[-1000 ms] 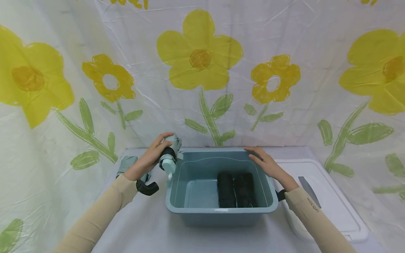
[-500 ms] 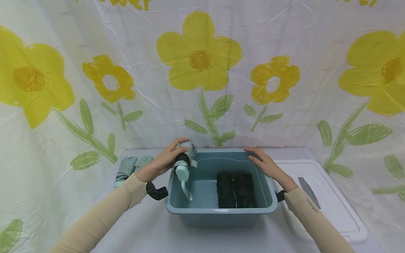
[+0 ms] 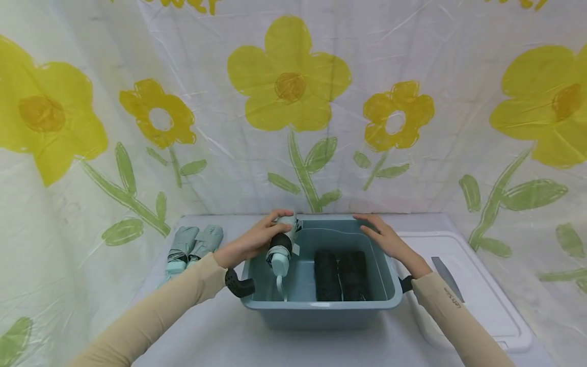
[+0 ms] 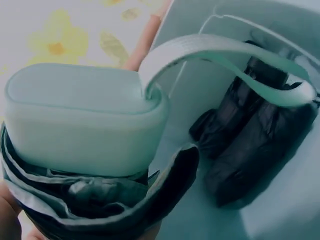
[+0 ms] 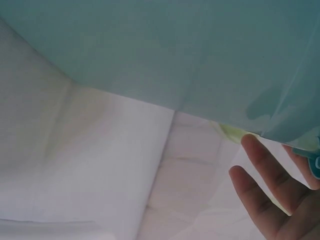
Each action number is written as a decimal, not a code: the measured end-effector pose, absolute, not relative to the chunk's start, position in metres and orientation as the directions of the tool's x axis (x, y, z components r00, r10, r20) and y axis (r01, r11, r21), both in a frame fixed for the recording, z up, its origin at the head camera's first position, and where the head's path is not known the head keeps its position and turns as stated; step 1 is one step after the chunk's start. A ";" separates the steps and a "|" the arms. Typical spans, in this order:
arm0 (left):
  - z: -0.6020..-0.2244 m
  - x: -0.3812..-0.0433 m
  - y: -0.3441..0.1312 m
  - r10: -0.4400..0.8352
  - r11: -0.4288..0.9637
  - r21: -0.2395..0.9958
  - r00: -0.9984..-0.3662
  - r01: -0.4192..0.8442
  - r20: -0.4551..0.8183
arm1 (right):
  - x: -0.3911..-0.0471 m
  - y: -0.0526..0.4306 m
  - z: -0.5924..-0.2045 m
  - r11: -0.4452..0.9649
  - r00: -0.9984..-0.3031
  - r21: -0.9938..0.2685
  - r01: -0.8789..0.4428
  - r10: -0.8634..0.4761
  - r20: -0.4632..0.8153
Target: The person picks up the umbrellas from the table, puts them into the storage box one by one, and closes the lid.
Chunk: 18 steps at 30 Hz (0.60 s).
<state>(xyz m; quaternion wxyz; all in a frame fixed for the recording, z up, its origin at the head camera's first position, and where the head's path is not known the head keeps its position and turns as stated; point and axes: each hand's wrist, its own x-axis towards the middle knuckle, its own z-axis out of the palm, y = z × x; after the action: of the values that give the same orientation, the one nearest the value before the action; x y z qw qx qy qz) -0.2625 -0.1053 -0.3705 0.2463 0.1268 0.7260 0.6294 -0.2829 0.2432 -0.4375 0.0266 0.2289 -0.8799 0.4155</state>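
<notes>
A pale green folded umbrella (image 3: 281, 248) is in the person's left hand (image 3: 258, 237), whose fingers and thumb curl round its wrapped body. It is over the left half of a blue-green bin (image 3: 321, 319), tilted, its handle end toward the person; from where I stand I cannot tell how far it sits below the rim. Seen close up from the left wrist, the handle (image 4: 80, 120) is smooth, with a flat, rounded oblong end, and a wrist loop (image 4: 200, 45) of the same pale colour arches from it. Around the umbrella's body runs a black band. In the right half of the bin lie two black bundles (image 3: 327, 277) (image 3: 354, 277), side by side and lengthwise. The right hand (image 3: 386, 238) is at the bin's far right corner, its fingers extended and spread apart; I cannot tell how firmly they touch the rim. Both arms wear beige sleeves (image 3: 160, 311), and a black device (image 3: 239, 285) sits at the left wrist. Left of the bin, two more pale green umbrellas (image 3: 182, 245) (image 3: 206, 241) lie next to each other on the white table (image 3: 206, 331). To the right, partly under the right forearm, lies a white lid (image 3: 486, 306) with a dark grey strip (image 3: 448, 279). Behind everything hangs a white sheet (image 3: 215, 122) painted with big yellow flowers (image 3: 290, 84) on green stems.
</notes>
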 end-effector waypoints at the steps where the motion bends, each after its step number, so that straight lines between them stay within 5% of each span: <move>1: -0.372 -0.262 -0.103 0.495 0.177 0.974 -0.843 -0.139 -0.210 | -0.283 0.243 -0.437 0.551 -0.895 -0.719 -0.423 -0.379 0.236; 18: -0.403 -0.271 -0.072 0.551 0.243 0.943 -0.767 -0.228 -0.328 | -0.284 0.242 -0.439 0.546 -0.897 -0.728 -0.415 -0.378 0.228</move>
<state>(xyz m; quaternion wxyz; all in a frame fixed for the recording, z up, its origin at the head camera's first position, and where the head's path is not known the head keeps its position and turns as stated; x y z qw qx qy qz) -0.2709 -0.0723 -0.4033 0.3221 0.1120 0.7196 0.6049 -0.2842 0.2422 -0.4391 0.0218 0.2256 -0.8790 0.4194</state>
